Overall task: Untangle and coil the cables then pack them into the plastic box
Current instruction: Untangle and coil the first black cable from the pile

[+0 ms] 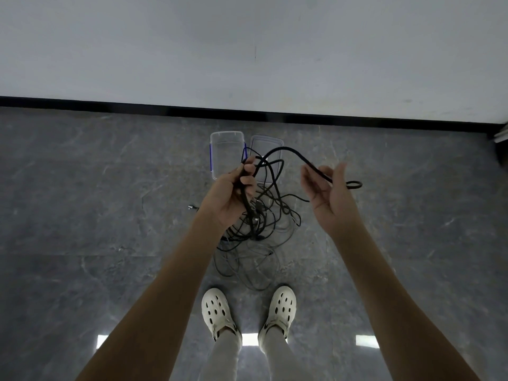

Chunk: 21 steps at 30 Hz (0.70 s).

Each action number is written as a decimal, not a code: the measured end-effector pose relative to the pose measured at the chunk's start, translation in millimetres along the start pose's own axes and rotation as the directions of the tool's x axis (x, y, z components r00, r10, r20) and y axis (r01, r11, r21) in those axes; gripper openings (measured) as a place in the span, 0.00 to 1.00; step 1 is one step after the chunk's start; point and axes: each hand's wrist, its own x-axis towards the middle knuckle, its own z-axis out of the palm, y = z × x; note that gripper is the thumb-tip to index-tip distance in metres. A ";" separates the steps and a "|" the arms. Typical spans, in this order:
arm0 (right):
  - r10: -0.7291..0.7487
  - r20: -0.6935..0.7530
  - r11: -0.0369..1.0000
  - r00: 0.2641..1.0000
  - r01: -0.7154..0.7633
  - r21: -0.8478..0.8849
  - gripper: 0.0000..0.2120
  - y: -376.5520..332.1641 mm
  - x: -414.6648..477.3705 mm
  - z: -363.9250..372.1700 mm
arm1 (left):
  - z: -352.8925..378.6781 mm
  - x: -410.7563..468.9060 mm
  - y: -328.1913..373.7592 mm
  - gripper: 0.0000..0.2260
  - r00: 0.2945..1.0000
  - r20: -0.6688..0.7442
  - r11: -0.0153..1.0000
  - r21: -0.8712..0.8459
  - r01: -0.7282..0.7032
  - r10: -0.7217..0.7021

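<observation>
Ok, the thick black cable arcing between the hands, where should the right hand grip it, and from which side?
On the straight stretch of the thick black cable lying across the right hand, just before its small end loop. Close from below: the palm faces up under it, and this part is free of the tangle.

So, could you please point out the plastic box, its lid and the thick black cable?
plastic box (226, 156): head view, on its clear bottom.
lid (264, 143): head view, on its bare far part.
thick black cable (286, 147): head view, top of its raised arc.
</observation>
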 end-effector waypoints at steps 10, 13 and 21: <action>0.187 0.332 0.932 0.925 -0.060 -0.358 0.16 19.8 -7.9 2.8 | 11.6 1.7 -9.8 0.11 0.998 0.060 0.999 -0.037 0.039 -0.037; 0.265 0.359 0.851 0.895 -0.042 -0.523 0.23 30.4 -14.4 12.6 | 17.4 1.3 -16.1 0.11 0.997 0.074 0.999 0.046 0.026 -0.029; 0.329 0.361 0.685 0.872 0.043 -0.728 0.25 20.8 -20.0 7.6 | 25.2 8.9 -8.7 0.09 0.989 0.138 0.999 -0.022 -0.049 0.052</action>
